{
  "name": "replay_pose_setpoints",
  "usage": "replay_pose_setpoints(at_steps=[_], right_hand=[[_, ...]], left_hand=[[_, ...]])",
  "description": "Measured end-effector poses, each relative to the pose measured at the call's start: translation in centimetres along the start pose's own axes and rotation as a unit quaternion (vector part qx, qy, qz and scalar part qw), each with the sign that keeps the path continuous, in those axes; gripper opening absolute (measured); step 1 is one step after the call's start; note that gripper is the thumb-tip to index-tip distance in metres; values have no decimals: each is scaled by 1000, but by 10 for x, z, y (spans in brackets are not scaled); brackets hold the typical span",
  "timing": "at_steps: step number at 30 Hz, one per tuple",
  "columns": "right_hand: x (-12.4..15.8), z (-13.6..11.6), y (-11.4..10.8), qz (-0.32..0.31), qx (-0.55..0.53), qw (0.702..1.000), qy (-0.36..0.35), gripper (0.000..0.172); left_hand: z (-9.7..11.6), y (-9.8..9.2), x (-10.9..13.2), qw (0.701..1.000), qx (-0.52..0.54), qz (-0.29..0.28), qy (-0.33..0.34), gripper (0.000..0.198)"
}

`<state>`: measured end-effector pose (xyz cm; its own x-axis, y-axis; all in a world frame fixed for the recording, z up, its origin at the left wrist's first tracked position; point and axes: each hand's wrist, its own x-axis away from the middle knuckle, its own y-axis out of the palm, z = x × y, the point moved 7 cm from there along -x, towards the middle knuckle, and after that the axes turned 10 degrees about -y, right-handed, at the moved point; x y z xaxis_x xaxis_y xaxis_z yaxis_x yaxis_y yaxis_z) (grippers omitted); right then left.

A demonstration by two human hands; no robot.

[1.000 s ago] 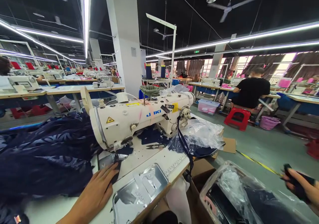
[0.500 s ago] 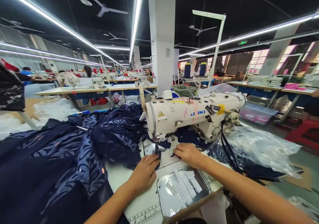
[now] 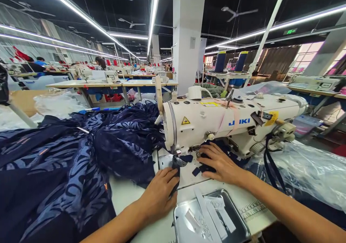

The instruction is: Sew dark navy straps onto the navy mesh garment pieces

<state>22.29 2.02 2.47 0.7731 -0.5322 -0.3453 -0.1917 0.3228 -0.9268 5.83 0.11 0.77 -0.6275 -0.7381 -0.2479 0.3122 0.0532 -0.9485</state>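
Both hands rest on the tabletop [image 3: 127,196] in front of a white sewing machine [image 3: 232,122]. The left hand [image 3: 159,194] lies flat with its fingers together, the tips pressing a dark strip [image 3: 176,170] just in front of the presser foot [image 3: 175,157]. The right hand [image 3: 220,163] sits under the machine's arm, fingers slightly spread and bent down onto small navy pieces [image 3: 196,171] on the bed; whether it pinches one I cannot tell. A heap of navy patterned cloth [image 3: 81,156] covers the tabletop left of the needle, beside the left hand. Just near both wrists, a metal tray [image 3: 238,226] holds white labels [image 3: 213,214]. A clear plastic bag [image 3: 310,167] lies to the right.
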Motion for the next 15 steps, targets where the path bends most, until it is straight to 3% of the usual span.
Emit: replay_pose_setpoints(at_steps=[2, 7, 15], right_hand=[[-10, -17, 4, 1, -1, 999, -44, 16], [-28, -36, 27, -36, -27, 997, -69, 21], [-28, -27, 27, 20, -95, 995, -13, 23]], left_hand=[[-2, 4, 0, 1000, -2, -2, -4, 36], [-1, 9, 5, 1000, -10, -9, 3, 38], [-8, 5, 7, 997, 60, 24, -49, 37]])
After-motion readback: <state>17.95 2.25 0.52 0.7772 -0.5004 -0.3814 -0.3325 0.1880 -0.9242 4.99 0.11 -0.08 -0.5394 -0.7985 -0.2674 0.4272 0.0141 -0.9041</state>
